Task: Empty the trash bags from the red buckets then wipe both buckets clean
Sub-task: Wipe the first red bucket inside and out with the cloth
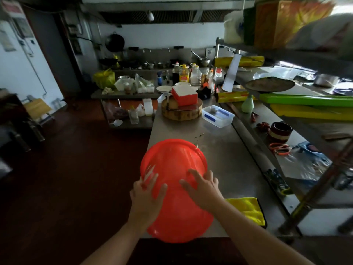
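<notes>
"Looking at the red bucket [175,217] first: where does it sit?"

"On the steel counter [225,153], at the near left corner. It is tilted, and its lower part hangs out past the counter's near edge."

"And the left hand [147,194]?"

"It grips the bucket's left side. The thumb lies across the red wall, and the fingers show through the translucent plastic near the rim, curled round it."

"The right hand [203,188]?"

"Its fingers are spread and a little bent, laid on the red wall toward the right. It holds nothing."

"Any cloth nearby?"

"A yellow cloth [248,209] lies on the counter just right of the bucket, partly under the right forearm. Neither hand touches it."

"What stands farther back?"

"A clear box [217,115] with blue clips, then a round wooden chopping block [181,113] with a red and white carton [184,96] on top. A pale green bottle [247,105] stands to the right of the box."

"Is there a bag inside the bucket?"

"I cannot tell."
</notes>
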